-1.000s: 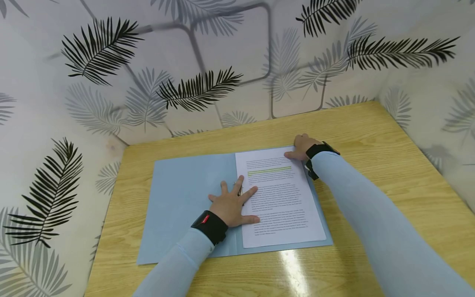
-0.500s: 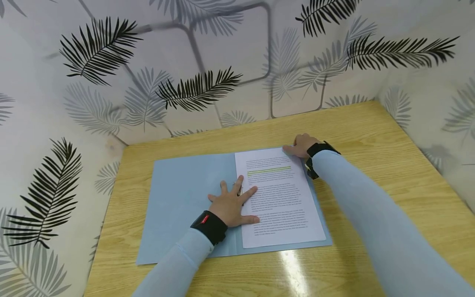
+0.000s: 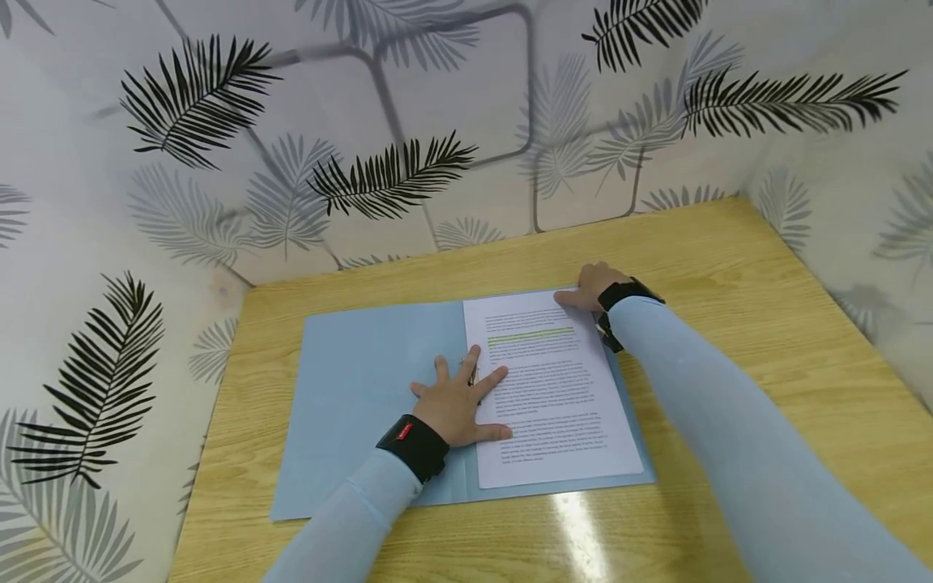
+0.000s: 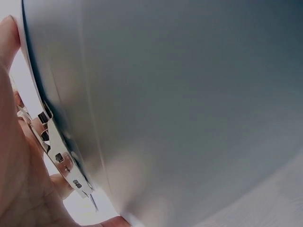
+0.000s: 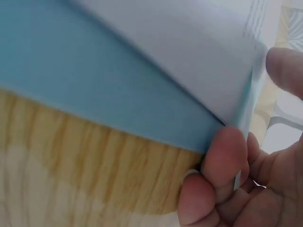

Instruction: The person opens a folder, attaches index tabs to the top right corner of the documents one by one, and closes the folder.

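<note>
A light blue folder (image 3: 357, 380) lies open on the wooden table. On its right half rests a stack of printed papers (image 3: 554, 389), with a yellow-green highlighted passage near the top. My left hand (image 3: 450, 409) presses on the folder's spine and the papers' left edge, fingers spread. Under it, a metal binder clip (image 4: 61, 158) runs along the spine in the left wrist view, partly hidden. My right hand (image 3: 595, 287) pinches the papers' upper right corner, thumb on the top sheet. In the right wrist view its curled fingertips (image 5: 227, 153) meet the edge of the sheets and the folder.
The wooden table (image 3: 729, 324) extends right of the folder and in front of it. A wall covering (image 3: 452, 97) with a feather-leaf pattern stands behind the table and at both sides.
My right thumb has slid slightly left and up along the papers' top edge. The left hand and the folder have stayed in place.
</note>
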The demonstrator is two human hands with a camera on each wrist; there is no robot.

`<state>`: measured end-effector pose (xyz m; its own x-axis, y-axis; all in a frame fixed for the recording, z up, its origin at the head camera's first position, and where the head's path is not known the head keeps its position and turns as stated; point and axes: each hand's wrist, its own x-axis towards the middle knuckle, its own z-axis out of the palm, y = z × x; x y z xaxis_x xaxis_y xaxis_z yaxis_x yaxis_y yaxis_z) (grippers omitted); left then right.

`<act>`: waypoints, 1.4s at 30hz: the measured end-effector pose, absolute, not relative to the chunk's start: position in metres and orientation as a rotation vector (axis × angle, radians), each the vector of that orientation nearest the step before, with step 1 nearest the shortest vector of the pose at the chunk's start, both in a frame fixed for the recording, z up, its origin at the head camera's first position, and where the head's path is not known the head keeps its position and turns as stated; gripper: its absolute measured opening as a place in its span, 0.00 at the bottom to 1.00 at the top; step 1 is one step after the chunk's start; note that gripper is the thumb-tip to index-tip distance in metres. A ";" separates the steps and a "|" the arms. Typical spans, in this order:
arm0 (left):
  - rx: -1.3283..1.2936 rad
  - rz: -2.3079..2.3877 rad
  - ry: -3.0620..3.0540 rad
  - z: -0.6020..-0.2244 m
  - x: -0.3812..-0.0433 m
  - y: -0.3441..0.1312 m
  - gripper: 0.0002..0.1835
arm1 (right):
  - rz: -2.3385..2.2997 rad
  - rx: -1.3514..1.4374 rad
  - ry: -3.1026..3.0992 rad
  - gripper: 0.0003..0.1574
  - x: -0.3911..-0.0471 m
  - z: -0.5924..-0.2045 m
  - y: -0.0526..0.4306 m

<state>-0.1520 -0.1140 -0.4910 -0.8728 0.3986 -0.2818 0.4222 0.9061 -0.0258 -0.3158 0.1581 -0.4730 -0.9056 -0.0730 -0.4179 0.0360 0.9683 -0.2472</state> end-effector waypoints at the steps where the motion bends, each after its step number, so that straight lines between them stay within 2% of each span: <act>1: 0.616 -0.129 2.799 -0.491 -0.152 -0.114 0.53 | -0.344 -0.027 2.686 0.42 -0.315 -0.472 0.158; 25: 0.621 -0.141 2.784 -0.487 -0.152 -0.113 0.53 | -0.307 -0.062 2.678 0.48 -0.312 -0.469 0.159; 37: 0.629 -0.134 2.793 -0.488 -0.150 -0.112 0.53 | -0.273 0.017 2.684 0.47 -0.324 -0.485 0.158; 42: 0.628 -0.145 2.804 -0.490 -0.150 -0.112 0.53 | -0.406 0.012 2.644 0.48 -0.322 -0.483 0.163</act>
